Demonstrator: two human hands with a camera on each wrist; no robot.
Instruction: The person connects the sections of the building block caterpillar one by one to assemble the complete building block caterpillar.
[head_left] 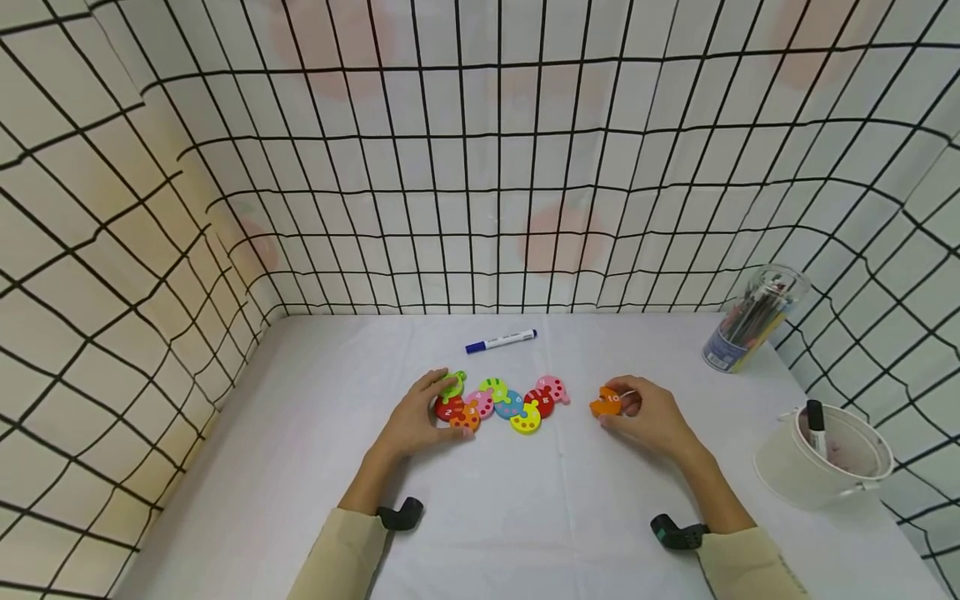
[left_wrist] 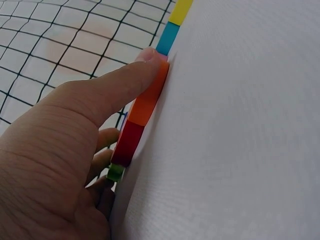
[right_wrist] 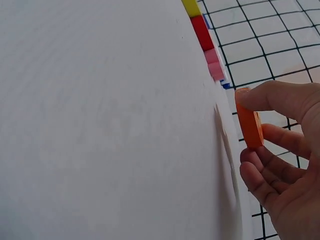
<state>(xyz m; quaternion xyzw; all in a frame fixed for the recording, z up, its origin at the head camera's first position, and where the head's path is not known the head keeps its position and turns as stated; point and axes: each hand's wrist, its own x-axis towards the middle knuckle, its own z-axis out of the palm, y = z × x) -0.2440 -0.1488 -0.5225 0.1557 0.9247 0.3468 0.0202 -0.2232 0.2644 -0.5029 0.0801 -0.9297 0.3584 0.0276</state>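
Observation:
A chain of colourful numbered puzzle pieces (head_left: 508,405), wavy like a caterpillar, lies on the white table. My left hand (head_left: 414,417) holds its left end, the fingers by the green piece (head_left: 453,386) and the thumb against the orange spotted piece (head_left: 465,417). The left wrist view shows that thumb on the orange edge (left_wrist: 148,100). To the right of the chain, my right hand (head_left: 651,415) pinches a separate orange puzzle piece (head_left: 606,402) marked 10. In the right wrist view this orange piece (right_wrist: 249,120) is between thumb and fingers, apart from the pink end piece (right_wrist: 214,64).
A marker with a blue cap (head_left: 501,341) lies behind the chain. At the right stand a clear jar of pencils (head_left: 753,321) and a white bucket (head_left: 795,467) with a black-capped marker (head_left: 817,427) in it. Black wire mesh (head_left: 480,190) surrounds the table's back and sides.

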